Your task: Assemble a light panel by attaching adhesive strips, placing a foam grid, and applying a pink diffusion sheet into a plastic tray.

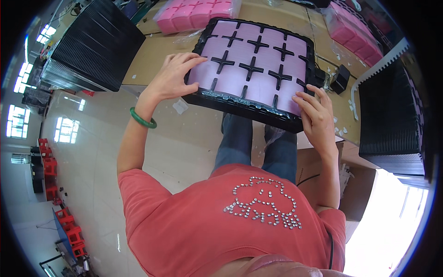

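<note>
A black tray (249, 105) lies before me, its near edge jutting past the table. Rows of pale pink foam blocks (242, 47) fill it, divided by black cross-shaped ribs. At the tray's left side, my left hand (173, 77) grips the rim, thumb near the front corner and fingers a little farther back. My right hand (317, 111) holds the near right corner, its curled fingertips resting on the foam and rim; its thumb is mostly hidden. A green bangle (143, 118) circles my left wrist.
Tall stacks of black trays stand at left (94, 46) and right (391, 113). Bagged pink foam blocks (196, 16) lie behind the tray, with more pink foam (353, 34) at far right. A white serrated strip (378, 60) leans beside the right stack. Foam scraps dot the brown table (295, 21).
</note>
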The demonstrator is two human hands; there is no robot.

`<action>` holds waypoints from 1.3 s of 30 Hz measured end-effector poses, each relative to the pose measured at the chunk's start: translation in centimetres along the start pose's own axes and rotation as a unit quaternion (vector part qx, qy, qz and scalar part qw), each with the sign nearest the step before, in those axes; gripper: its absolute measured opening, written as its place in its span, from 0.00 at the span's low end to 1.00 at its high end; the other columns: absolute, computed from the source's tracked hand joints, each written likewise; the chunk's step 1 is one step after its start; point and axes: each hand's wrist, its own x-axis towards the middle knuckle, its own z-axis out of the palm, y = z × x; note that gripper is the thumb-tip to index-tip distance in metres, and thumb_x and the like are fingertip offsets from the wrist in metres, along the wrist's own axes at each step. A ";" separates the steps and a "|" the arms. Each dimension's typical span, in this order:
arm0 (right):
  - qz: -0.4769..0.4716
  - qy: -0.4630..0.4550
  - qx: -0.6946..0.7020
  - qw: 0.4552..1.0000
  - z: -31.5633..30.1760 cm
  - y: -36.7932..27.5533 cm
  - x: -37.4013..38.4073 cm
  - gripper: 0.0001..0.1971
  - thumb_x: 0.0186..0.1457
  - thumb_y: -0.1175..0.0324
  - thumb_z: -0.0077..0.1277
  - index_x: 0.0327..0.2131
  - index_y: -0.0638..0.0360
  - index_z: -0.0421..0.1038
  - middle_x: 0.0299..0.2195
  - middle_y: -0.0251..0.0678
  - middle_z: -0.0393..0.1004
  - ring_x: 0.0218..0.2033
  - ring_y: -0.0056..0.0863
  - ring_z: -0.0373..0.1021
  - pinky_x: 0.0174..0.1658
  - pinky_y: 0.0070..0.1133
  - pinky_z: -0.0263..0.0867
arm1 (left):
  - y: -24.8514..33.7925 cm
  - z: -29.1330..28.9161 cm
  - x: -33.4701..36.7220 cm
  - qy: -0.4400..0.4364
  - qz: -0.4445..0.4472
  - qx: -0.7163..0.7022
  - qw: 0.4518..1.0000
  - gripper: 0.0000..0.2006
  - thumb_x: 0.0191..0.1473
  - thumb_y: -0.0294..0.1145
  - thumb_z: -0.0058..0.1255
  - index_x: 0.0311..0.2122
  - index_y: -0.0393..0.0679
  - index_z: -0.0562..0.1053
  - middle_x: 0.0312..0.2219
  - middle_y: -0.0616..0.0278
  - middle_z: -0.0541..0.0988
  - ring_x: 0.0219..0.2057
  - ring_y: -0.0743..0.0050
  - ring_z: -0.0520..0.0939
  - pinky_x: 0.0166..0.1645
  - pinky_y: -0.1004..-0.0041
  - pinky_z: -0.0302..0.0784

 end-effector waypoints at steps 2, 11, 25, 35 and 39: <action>-0.002 -0.003 0.001 1.000 0.2 0.0 -0.1 0.15 0.51 0.79 0.52 0.44 0.55 0.77 0.46 0.34 0.76 0.58 0.40 0.63 0.66 0.42 0.51 | 0.0 0.5 0.3 -0.010 0.011 -0.004 1.000 0.29 0.43 0.36 0.53 0.56 0.49 0.72 0.55 0.57 0.71 0.58 0.53 0.67 0.65 0.60 0.57; 0.010 0.004 -0.001 1.000 -0.2 0.3 -0.8 0.15 0.51 0.80 0.51 0.43 0.56 0.77 0.46 0.34 0.76 0.59 0.41 0.62 0.65 0.40 0.53 | -0.4 -0.2 -0.5 -0.011 -0.008 0.022 1.000 0.29 0.43 0.36 0.50 0.55 0.46 0.73 0.52 0.54 0.72 0.54 0.54 0.69 0.62 0.62 0.61; 0.040 -0.004 0.005 0.999 -0.4 -0.3 -1.8 0.14 0.52 0.79 0.51 0.42 0.57 0.78 0.46 0.34 0.77 0.58 0.40 0.63 0.64 0.39 0.53 | -1.6 3.8 1.6 0.082 -0.096 0.053 0.991 0.13 0.54 0.41 0.56 0.37 0.42 0.77 0.37 0.56 0.73 0.44 0.55 0.72 0.50 0.63 0.66; 0.050 0.000 0.011 0.999 -0.6 1.1 -1.9 0.13 0.52 0.78 0.51 0.42 0.57 0.78 0.45 0.34 0.77 0.58 0.41 0.63 0.64 0.40 0.53 | -1.6 5.0 4.6 0.098 -0.053 0.001 0.994 0.07 0.54 0.35 0.54 0.34 0.46 0.77 0.37 0.58 0.75 0.46 0.57 0.74 0.52 0.61 0.65; 0.012 0.024 0.009 1.000 0.8 4.2 1.9 0.14 0.51 0.78 0.51 0.42 0.57 0.78 0.46 0.35 0.77 0.57 0.40 0.64 0.63 0.38 0.55 | -2.3 5.7 7.1 0.127 0.021 0.023 0.991 0.15 0.55 0.28 0.47 0.48 0.46 0.75 0.47 0.58 0.76 0.53 0.55 0.72 0.56 0.60 0.64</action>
